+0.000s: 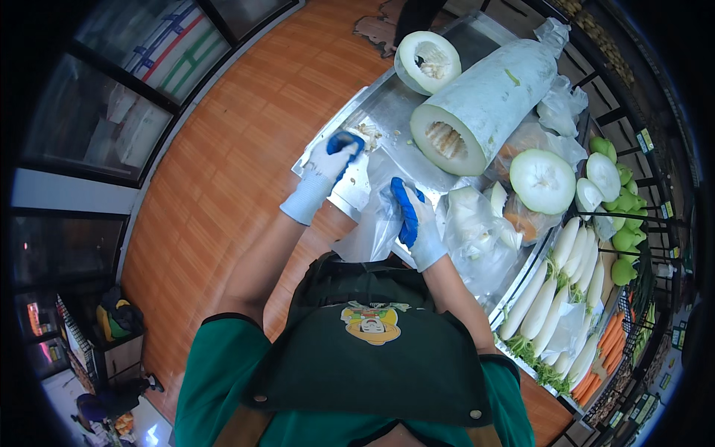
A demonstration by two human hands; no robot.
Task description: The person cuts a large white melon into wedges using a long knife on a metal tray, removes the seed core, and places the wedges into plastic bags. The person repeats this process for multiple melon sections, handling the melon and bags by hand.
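Note:
My right hand (418,223), in a white knit glove with blue coating, holds a clear plastic bag (370,223) that hangs over the near edge of the metal table (391,114). My left hand (335,159), gloved the same way, is curled and blurred beside a small heap of seeds and pulp (368,134); whether anything is inside it is hidden. Beyond my hands lies a large cut winter melon (489,106), its hollow end towards me. A melon end piece (427,61) rests behind it. To the right, a clear bag of melon pieces (475,229) sits close to my right hand.
A round melon slice (542,181) lies on bagged orange produce (522,223). White radishes (539,310), carrots (609,352) and green produce (625,240) fill the display at right. Tiled floor (223,184) extends left. Part of another person (416,22) shows beyond the table.

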